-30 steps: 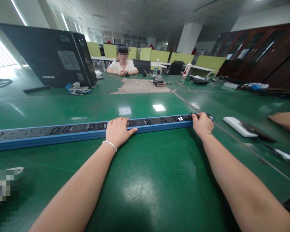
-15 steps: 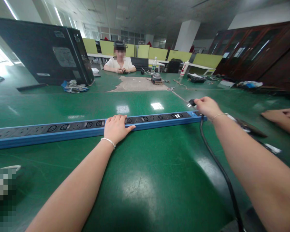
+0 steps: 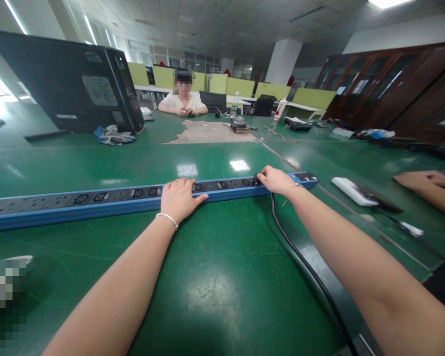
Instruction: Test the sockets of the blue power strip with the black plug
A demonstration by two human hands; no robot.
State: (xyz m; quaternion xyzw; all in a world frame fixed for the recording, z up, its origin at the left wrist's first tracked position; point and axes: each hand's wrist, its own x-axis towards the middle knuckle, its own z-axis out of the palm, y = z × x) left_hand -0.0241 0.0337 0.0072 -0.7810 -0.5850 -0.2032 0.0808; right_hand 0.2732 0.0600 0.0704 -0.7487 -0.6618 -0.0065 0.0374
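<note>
A long blue power strip (image 3: 230,194) with a row of black sockets lies across the green tabletop. My left hand (image 3: 179,195) grips it near its middle, fingers over the top and far edge, thumb out along the near side. Toward its right end, my right hand (image 3: 275,180) is closed on a black plug (image 3: 257,180), which is at the row of sockets. My fingers hide the plug's front, so I cannot tell how far in it sits. From under that hand a black cable (image 3: 300,254) runs down to the lower right.
A black computer case (image 3: 70,84) and gloves (image 3: 114,135) are at the left. Across the table sits a person (image 3: 183,101). Another person's hands (image 3: 419,179) rest at the right, near a white box-like object (image 3: 352,192). A bottle (image 3: 235,105) stands farther back.
My right hand has moved left and down with the plug, from above the strip's right end to its sockets. The cable shifted with it. My left hand stayed on the strip.
</note>
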